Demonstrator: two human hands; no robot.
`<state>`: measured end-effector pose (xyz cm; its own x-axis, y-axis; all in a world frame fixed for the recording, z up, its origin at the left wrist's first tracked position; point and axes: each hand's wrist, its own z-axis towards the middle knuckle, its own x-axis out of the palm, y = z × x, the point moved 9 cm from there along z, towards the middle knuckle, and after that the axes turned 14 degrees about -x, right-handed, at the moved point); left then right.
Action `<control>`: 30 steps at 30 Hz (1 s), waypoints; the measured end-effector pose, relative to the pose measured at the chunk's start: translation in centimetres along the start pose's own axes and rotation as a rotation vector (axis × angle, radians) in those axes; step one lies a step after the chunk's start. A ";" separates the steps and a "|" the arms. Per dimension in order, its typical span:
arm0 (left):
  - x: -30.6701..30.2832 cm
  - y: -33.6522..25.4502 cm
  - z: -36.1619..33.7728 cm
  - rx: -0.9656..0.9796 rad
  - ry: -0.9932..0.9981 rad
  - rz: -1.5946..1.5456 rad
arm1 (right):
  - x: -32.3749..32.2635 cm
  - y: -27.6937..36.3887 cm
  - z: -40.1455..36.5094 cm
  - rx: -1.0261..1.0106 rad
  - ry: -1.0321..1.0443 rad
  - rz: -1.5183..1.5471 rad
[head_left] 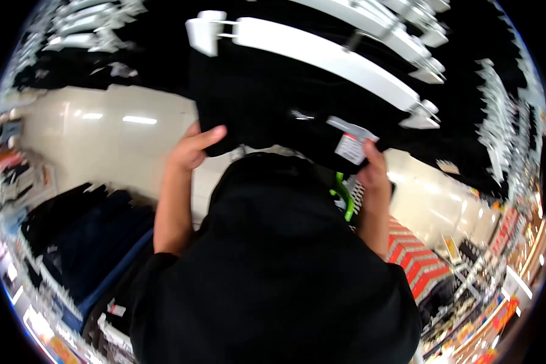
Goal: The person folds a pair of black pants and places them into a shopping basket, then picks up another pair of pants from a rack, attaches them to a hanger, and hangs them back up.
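Observation:
A black garment [255,97] hangs from a white clip hanger [327,57] in front of me. My left hand [191,148] pinches the garment's lower left edge, with the thumb across the front. At the garment's right edge, my right hand [373,167] grips the cloth beside a white tag [349,147] with red and black print. The fingers behind the cloth are hidden on both sides. Just left of my right hand is a bright green strap or band [344,197].
More white hangers [382,30] with black clothes run along the top and right. Dark and blue folded or hung garments [97,242] lie at lower left. A red and white zigzag-patterned item [412,255] is at lower right. Pale shiny floor [115,139] shows between.

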<state>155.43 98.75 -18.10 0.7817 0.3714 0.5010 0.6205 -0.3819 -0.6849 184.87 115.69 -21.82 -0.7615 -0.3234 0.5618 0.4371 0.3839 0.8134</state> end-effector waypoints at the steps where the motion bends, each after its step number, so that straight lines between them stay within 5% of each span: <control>1: -0.4 0.3 0.0 -0.037 -0.039 0.027 | -0.3 -0.2 -0.1 0.034 -0.004 -0.025; 4: 0.0 0.0 -0.2 -0.051 0.016 0.025 | 0.2 -0.3 0.0 -0.005 0.130 -0.004; 12: 1.0 -0.6 -1.0 -0.024 0.061 0.008 | 0.9 0.8 0.0 -0.061 0.037 -0.091; 30: -3.9 0.7 -0.9 -0.075 -0.293 0.476 | 1.6 2.1 -0.1 -0.124 -0.023 -0.146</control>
<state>152.88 96.27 -20.02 0.9331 0.3584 -0.0295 0.2144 -0.6204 -0.7544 184.60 115.88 -19.21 -0.8313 -0.3473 0.4340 0.3758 0.2243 0.8992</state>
